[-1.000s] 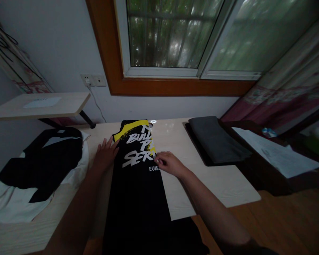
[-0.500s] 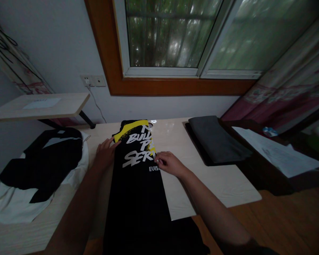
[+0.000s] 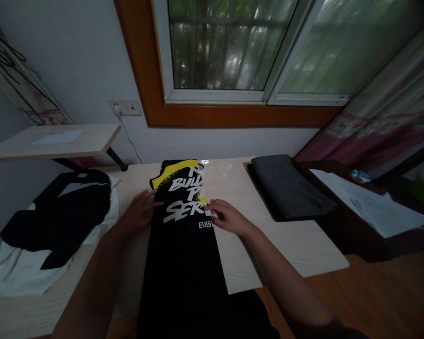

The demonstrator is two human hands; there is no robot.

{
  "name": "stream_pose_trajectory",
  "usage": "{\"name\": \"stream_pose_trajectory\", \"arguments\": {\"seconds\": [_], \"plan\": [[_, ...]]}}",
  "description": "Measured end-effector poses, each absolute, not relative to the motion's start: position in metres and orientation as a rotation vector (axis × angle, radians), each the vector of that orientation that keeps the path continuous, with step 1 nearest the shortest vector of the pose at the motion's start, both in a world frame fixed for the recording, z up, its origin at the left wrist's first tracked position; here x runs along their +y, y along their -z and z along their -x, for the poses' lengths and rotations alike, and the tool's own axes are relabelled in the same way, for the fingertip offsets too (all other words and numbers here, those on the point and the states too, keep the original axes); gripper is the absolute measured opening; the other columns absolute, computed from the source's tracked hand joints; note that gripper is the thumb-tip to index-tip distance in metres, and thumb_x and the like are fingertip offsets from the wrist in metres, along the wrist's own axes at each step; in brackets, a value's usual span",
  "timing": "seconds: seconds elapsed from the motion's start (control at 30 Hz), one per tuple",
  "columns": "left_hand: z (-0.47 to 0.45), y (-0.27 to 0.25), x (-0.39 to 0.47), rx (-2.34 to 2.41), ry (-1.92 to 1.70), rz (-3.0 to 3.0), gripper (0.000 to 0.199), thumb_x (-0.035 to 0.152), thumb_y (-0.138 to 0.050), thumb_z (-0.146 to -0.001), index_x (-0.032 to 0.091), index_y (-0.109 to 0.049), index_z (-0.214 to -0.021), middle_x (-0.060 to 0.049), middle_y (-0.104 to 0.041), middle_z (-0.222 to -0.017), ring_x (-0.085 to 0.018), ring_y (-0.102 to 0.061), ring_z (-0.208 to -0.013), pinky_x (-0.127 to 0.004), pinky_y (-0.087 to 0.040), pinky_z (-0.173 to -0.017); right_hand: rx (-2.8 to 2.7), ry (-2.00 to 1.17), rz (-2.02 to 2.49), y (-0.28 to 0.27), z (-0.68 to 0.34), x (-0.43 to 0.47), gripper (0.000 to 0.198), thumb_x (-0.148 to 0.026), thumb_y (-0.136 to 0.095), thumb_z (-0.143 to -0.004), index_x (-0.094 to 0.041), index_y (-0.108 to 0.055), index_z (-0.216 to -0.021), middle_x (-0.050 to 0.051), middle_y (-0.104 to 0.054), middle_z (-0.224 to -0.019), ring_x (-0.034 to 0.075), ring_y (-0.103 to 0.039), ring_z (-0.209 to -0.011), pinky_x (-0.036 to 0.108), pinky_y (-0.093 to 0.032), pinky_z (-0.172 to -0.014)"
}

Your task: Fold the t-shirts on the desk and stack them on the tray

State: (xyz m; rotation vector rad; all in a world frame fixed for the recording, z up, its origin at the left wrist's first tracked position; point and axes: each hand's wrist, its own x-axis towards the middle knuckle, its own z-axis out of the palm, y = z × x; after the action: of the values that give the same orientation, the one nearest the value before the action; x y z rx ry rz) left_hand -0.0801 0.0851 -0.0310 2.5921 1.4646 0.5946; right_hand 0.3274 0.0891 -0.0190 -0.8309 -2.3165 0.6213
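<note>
Here, left of the grey cloth (image 3: 289, 186), lies a printed black T-shirt (image 3: 184, 249), left hand (image 3: 137, 214) spread on one edge, holding nothing, right hand (image 3: 230, 219) curled opposite, grip unclear; uneven tugging might skew it.

One head-worn view, facing forward and down across a desk (image 3: 233, 268) to a window (image 3: 219, 52).
The camera looks from above the near side of the desk, over the person's forearms (image 3: 99, 278), which enter at the lower left and lower right of the frame. The left hand (image 3: 138, 213) and right hand (image 3: 229, 219) sit at close range, either side of the middle; a black garment (image 3: 183, 268) runs off the bottom edge. Farther off, the wall (image 3: 74, 56) and window span the top, roughly head-on, the window cropped by the upper edge. Floor (image 3: 374, 292) shows at lower right.
</note>
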Motion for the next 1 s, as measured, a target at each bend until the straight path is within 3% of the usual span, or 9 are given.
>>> {"name": "stream_pose_trajectory", "arguments": {"seconds": [0.13,0.3,0.43,0.57,0.67,0.77,0.87,0.93,1.0], "plan": [[0.077,0.028,0.07,1.432,-0.557,-2.633,0.047,0.023,-0.063,-0.086,0.037,-0.066,-0.131,-0.005,-0.038,-0.16,-0.034,-0.027,-0.149,-0.059,-0.03,-0.119,-2.358,-0.582,0.794,0.015,-0.335,0.087,0.04,-0.021,-0.069,-0.09,-0.029,-0.066,-0.129,0.011,-0.06,-0.12,0.025,-0.055,-0.113,0.043,-0.045,-0.1],[0.073,0.024,0.049,1.304,-0.536,-2.699,0.051,0.022,-0.066,-0.084,0.04,-0.065,-0.132,-0.001,-0.043,-0.158,-0.032,-0.024,-0.152,-0.059,-0.029,-0.12,-2.454,-0.569,0.831,0.015,-0.34,0.085,0.052,-0.036,-0.08,-0.083,-0.036,-0.064,-0.133,0.009,-0.052,-0.145,0.028,-0.05,-0.124,0.048,-0.041,-0.105],[0.064,0.016,0.035,1.133,-0.458,-2.739,0.057,0.015,-0.06,-0.085,0.037,-0.06,-0.138,-0.002,-0.058,-0.146,-0.028,-0.026,-0.153,-0.062,-0.023,-0.122,-2.518,-0.537,0.775,0.018,-0.331,0.078,0.057,-0.037,-0.086,-0.076,-0.039,-0.067,-0.129,0.005,-0.049,-0.152,0.032,-0.042,-0.136,0.052,-0.037,-0.111],[0.053,0.014,0.029,0.982,-0.465,-2.742,0.056,0.013,-0.055,-0.086,0.032,-0.059,-0.139,-0.005,-0.061,-0.144,-0.026,-0.04,-0.146,-0.059,-0.029,-0.121,-2.52,-0.55,0.62,0.017,-0.319,0.072,0.037,-0.025,-0.082,-0.081,-0.036,-0.075,-0.115,0.003,-0.062,-0.14,0.031,-0.032,-0.147,0.053,-0.03,-0.118],[0.05,0.022,0.028,0.961,-0.618,-2.71,0.05,0.014,-0.054,-0.087,0.029,-0.063,-0.133,-0.007,-0.068,-0.134,-0.023,-0.06,-0.129,-0.05,-0.044,-0.113,-2.467,-0.685,0.517,0.014,-0.315,0.07,0.022,-0.025,-0.07,-0.091,-0.033,-0.077,-0.111,0.003,-0.075,-0.114,0.024,-0.05,-0.137,0.052,-0.02,-0.122],[0.049,0.027,0.027,1.025,-0.734,-2.61,0.045,0.013,-0.054,-0.085,0.026,-0.069,-0.124,-0.007,-0.075,-0.118,-0.021,-0.071,-0.109,-0.039,-0.056,-0.096,-2.347,-0.86,0.504,0.011,-0.315,0.071,0.021,-0.033,-0.061,-0.099,-0.029,-0.077,-0.111,0.004,-0.078,-0.104,0.019,-0.068,-0.11,0.049,-0.02,-0.123],[0.045,0.02,0.023,1.098,-0.714,-2.448,0.042,0.012,-0.052,-0.081,0.025,-0.074,-0.114,-0.006,-0.079,-0.105,-0.02,-0.075,-0.093,-0.034,-0.058,-0.086,-2.202,-1.012,0.553,0.011,-0.316,0.071,0.025,-0.042,-0.061,-0.098,-0.026,-0.079,-0.106,0.006,-0.079,-0.099,0.018,-0.072,-0.094,0.042,-0.039,-0.113],[0.04,0.01,0.019,1.136,-0.706,-2.313,0.037,0.015,-0.052,-0.078,0.023,-0.077,-0.104,-0.005,-0.08,-0.095,-0.021,-0.076,-0.084,-0.032,-0.058,-0.08,-2.105,-1.157,0.617,0.011,-0.318,0.069,0.029,-0.047,-0.064,-0.095,-0.024,-0.08,-0.103,0.007,-0.079,-0.095,0.019,-0.073,-0.088,0.035,-0.052,-0.095],[0.036,0.001,0.013,1.15,-0.717,-2.162,0.033,0.019,-0.052,-0.076,0.021,-0.078,-0.096,-0.006,-0.08,-0.087,-0.022,-0.075,-0.078,-0.031,-0.057,-0.075,-2.002,-1.349,0.683,0.009,-0.32,0.066,0.031,-0.049,-0.068,-0.091,-0.021,-0.08,-0.098,0.007,-0.078,-0.089,0.019,-0.071,-0.08,0.03,-0.054,-0.077]]}}
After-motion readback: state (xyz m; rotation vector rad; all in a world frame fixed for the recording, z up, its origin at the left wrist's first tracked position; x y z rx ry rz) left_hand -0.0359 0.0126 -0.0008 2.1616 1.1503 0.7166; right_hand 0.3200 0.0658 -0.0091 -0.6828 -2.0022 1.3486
